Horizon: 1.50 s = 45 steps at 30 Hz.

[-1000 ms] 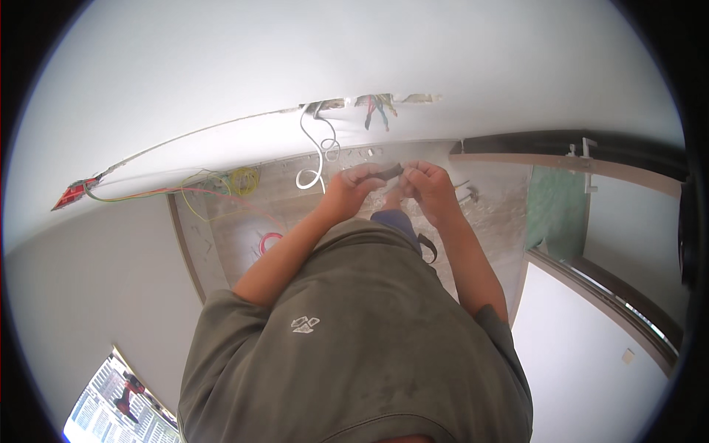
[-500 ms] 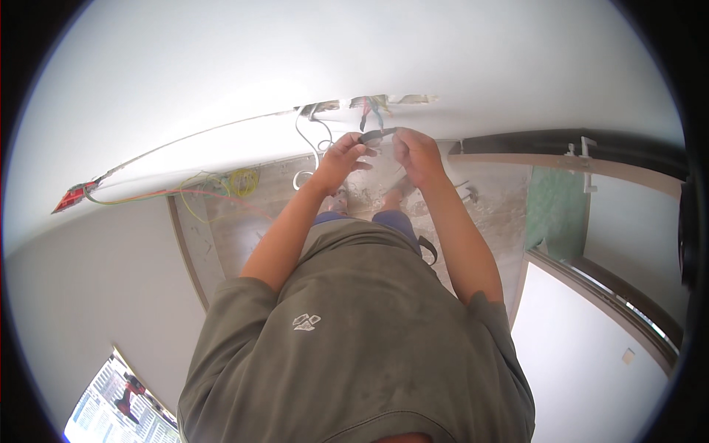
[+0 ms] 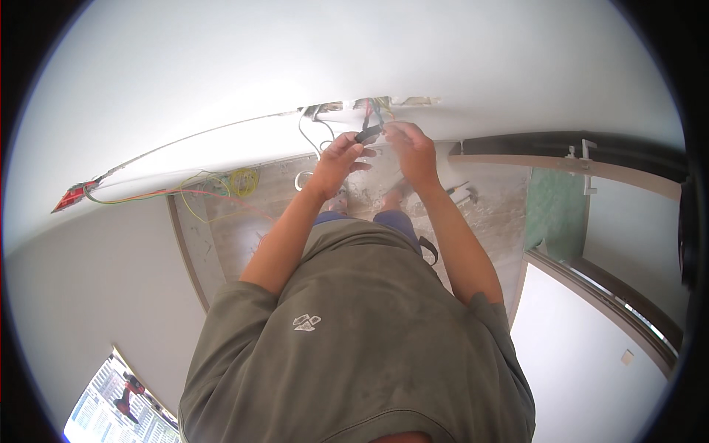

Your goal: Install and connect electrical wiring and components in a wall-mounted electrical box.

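Close to the wall, my left hand [image 3: 337, 164] pinches a roll of black electrical tape [image 3: 366, 135] between thumb and forefinger, its other fingers loosely apart. My right hand [image 3: 414, 153] is closed at the fingertips just right of the roll, by the tape's free end and the wire ends. Red and dark wires [image 3: 368, 111] hang from a rough cut-out [image 3: 358, 105] in the white wall down to the tape. Exactly where tape and wires touch is too small to make out.
White and grey cables [image 3: 304, 133] dangle left of my hands. A red wall box [image 3: 77, 196] at the far left trails coloured wires to a yellow coil [image 3: 244, 181]. A door frame with a white handle [image 3: 588, 148] stands right; bottom left lies a printed sheet [image 3: 111, 399] with a red-and-black tool.
My right hand has moved slightly left and up, closer to the roll and the wires. The tape has tilted and sits nearer the hanging wires; my left hand has barely moved.
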{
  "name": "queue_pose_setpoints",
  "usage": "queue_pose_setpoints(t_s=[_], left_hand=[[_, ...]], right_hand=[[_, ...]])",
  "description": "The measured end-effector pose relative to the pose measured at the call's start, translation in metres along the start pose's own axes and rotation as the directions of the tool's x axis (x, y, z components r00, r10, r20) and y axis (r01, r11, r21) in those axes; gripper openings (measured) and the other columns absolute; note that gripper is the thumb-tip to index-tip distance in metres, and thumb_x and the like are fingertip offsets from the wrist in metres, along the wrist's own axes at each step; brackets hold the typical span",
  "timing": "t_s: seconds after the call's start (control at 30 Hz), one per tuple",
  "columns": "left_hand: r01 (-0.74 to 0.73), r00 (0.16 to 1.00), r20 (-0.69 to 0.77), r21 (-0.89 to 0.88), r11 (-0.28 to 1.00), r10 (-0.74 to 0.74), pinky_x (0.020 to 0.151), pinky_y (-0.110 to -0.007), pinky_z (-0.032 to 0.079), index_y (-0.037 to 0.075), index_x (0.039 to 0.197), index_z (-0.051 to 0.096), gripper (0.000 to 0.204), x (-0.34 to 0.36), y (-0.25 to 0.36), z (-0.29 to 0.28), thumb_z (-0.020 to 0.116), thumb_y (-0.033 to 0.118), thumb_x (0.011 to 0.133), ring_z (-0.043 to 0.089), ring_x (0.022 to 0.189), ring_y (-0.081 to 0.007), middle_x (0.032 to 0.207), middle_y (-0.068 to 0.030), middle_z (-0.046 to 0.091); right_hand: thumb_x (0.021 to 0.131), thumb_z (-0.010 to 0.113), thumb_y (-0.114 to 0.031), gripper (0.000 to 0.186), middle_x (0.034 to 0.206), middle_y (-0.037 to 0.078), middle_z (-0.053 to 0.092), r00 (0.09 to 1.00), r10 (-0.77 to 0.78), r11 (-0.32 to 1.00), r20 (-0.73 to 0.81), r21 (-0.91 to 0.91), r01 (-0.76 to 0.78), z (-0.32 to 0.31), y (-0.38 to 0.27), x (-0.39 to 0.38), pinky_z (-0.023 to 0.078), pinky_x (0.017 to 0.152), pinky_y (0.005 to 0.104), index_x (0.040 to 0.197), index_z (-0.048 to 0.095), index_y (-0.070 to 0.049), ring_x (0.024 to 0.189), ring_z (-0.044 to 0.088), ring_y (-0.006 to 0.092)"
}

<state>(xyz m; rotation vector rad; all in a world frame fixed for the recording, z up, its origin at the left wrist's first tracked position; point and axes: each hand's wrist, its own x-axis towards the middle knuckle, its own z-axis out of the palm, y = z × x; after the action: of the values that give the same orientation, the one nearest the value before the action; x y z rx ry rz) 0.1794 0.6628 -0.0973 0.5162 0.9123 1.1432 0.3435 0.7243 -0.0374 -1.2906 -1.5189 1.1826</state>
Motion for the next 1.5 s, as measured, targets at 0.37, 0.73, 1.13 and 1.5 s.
queue_pose_setpoints(t_s=[0.37,0.73,1.13,1.5], left_hand=[[-0.051,0.998,-0.041,-0.078,0.996,0.048,0.086,-0.038,0.055,0.005,0.114,0.056,0.017,-0.004,0.002,0.004,0.052,0.009,0.098,0.064,0.107,-0.0262,0.123,-0.0106,0.062],[-0.002,0.999,-0.043,-0.274,0.962,-0.011,0.094,-0.040,0.053,0.001,0.110,0.061,0.016,-0.008,0.004,0.044,0.052,0.006,0.098,0.062,0.111,-0.0261,0.115,-0.0105,0.063],[-0.069,0.976,-0.210,-0.543,0.837,-0.055,0.083,-0.035,0.052,0.009,0.094,0.059,0.005,0.001,0.023,0.053,0.063,0.008,0.092,0.061,0.090,-0.0163,0.093,-0.0024,0.062],[0.057,0.997,-0.012,-0.499,0.865,-0.073,0.091,-0.041,0.045,0.011,0.115,0.052,0.031,0.001,0.036,0.038,0.065,0.027,0.091,0.053,0.105,-0.0198,0.107,-0.0060,0.059]], right_hand=[[0.084,0.070,-0.028,0.031,0.074,0.007,0.068,0.949,0.312,0.949,0.036,-0.047,-0.311,0.009,-0.005,0.018,0.046,0.059,0.0272,0.092,0.072,0.003,0.065,0.060,0.0119],[0.086,0.069,-0.020,0.025,0.077,0.004,0.067,0.894,0.416,0.907,0.167,-0.013,-0.420,-0.014,-0.004,0.035,0.045,0.063,0.0272,0.093,0.071,0.004,0.070,0.058,0.0115],[0.086,0.068,-0.018,0.025,0.088,0.006,0.068,1.000,-0.013,0.985,0.027,-0.170,0.018,-0.015,-0.008,0.002,0.051,0.069,0.0297,0.105,0.066,-0.001,0.076,0.064,0.0171],[0.079,0.067,-0.005,0.026,0.093,0.011,0.065,0.894,-0.446,0.805,-0.048,-0.459,0.377,0.003,0.001,0.005,0.053,0.064,0.0354,0.105,0.063,-0.005,0.073,0.065,0.0287]])
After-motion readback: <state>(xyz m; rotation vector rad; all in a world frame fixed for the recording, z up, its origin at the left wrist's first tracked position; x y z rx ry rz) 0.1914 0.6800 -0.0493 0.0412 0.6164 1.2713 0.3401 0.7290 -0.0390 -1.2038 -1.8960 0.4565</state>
